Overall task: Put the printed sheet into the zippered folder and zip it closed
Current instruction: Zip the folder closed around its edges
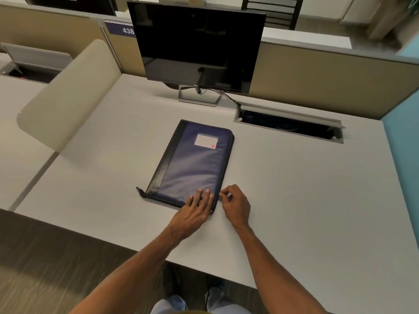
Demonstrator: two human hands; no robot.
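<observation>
A dark blue zippered folder [192, 164] with a black spine and a white label lies closed on the grey desk [294, 189]. My left hand [195, 211] rests flat on its near right corner, fingers spread. My right hand [234, 203] is beside that corner with thumb and forefinger pinched at the folder's right edge, apparently on the zipper pull, which is too small to make out. A loose zipper tail [140, 191] sticks out at the near left corner. No printed sheet shows anywhere.
A dark monitor [197, 48] on a stand sits behind the folder. An open cable hatch [290, 124] is set into the desk at the back right. A beige divider [68, 96] stands to the left, partitions at the back.
</observation>
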